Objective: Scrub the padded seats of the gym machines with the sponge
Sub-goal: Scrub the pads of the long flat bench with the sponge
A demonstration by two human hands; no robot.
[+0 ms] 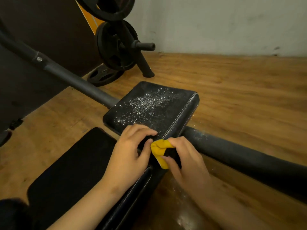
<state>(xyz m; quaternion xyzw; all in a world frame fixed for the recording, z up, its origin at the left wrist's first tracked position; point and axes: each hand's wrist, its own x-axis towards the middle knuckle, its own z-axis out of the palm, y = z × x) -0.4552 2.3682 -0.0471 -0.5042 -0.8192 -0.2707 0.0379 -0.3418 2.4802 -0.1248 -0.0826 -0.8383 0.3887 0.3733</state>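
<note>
Now right hand (184, 156) pinches one sponge (160, 151); two padded seats (149, 107) (71, 163).

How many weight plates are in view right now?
3. One weight plate hangs at the top edge, partly cut off; one sits on the rack peg below it; one lies flat on the wooden floor beneath. More may be stacked behind them.

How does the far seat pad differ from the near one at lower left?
The far pad is sprinkled with white flecks; the near pad is plain. The far pad shows a pale stitched seam; the near pad shows none. The right hand pinches the yellow sponge at the far pad's corner, not the near pad. Both are black with rounded corners.
</note>
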